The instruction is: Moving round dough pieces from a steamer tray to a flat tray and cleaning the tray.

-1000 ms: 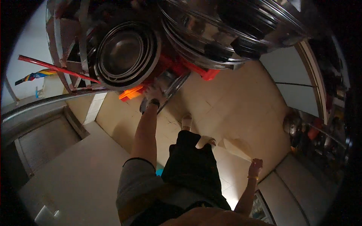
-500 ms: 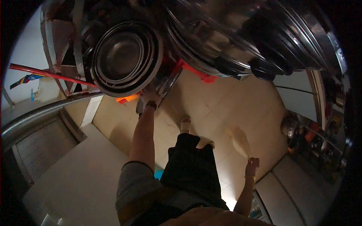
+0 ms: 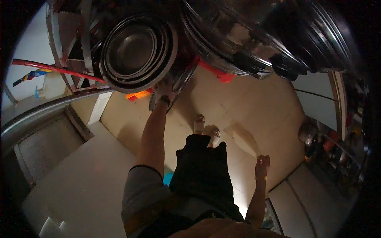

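Translucent pale film, seemingly a bag [image 3: 244,139], hangs at right, the right hand [image 3: 262,162] clamped on its near end. Far left, the left hand [image 3: 164,89] reaches beside nested round grey metal pans [image 3: 137,53], grip indiscernible; keeping low should spare their rims.

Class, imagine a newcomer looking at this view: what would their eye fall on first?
Probably the nested pans at upper left, with the left hand just below them, and the big shiny metalware filling the top right. Next might come the red pole at far left, and the pale filmy thing hanging from the right hand, right of centre.
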`<state>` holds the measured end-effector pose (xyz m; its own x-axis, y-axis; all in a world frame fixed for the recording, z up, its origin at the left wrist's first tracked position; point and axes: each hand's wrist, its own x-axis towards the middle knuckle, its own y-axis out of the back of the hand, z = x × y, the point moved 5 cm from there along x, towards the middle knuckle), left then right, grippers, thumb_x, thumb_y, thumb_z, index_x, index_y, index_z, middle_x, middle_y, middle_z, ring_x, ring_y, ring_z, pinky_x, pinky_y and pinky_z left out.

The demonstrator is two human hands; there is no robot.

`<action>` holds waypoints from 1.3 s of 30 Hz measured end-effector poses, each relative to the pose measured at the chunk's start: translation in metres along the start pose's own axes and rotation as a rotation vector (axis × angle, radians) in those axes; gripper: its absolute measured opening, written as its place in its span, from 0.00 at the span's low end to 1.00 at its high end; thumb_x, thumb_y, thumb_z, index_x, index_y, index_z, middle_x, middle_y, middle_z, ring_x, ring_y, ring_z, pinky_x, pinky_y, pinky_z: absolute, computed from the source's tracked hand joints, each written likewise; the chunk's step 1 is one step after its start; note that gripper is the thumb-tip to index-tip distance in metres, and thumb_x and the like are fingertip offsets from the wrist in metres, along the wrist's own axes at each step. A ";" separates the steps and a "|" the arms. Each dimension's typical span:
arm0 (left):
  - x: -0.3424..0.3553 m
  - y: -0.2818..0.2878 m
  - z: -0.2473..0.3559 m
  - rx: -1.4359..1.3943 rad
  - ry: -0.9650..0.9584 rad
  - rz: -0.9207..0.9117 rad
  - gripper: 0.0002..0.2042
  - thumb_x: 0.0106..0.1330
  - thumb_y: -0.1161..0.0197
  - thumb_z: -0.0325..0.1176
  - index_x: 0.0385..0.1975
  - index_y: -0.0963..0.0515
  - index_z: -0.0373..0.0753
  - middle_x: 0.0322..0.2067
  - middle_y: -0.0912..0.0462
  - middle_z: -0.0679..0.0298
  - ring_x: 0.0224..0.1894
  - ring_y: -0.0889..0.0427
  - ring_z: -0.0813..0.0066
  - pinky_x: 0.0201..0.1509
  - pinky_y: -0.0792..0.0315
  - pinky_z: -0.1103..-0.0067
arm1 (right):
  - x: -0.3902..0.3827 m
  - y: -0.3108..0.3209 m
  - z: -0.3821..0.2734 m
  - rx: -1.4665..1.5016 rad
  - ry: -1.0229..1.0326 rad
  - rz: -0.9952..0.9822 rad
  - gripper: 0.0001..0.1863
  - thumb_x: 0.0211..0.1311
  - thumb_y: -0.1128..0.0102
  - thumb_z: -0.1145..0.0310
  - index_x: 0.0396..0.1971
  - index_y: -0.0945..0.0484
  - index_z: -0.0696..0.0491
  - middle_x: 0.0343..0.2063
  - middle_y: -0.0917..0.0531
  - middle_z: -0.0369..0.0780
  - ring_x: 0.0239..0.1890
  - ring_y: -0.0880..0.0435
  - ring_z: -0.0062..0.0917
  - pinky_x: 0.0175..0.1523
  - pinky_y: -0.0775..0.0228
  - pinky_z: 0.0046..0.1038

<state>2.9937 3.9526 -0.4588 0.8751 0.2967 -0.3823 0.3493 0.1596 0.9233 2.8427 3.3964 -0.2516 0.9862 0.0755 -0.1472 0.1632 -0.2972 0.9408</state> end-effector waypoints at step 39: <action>-0.307 0.125 0.135 -0.569 -0.285 0.326 0.11 0.56 0.41 0.34 0.38 0.19 0.44 0.37 0.19 0.58 0.43 0.21 0.57 0.47 0.28 0.64 | 0.059 0.092 -0.186 0.335 0.840 -0.093 0.08 0.51 0.38 0.74 0.30 0.27 0.51 0.32 0.23 0.40 0.26 0.20 0.37 0.27 0.28 0.35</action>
<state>2.8144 3.7541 -0.2208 0.9857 0.1681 0.0059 -0.1060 0.5938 0.7976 2.9109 3.5500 -0.1167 0.6454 0.7431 0.1768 0.3701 -0.5067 0.7787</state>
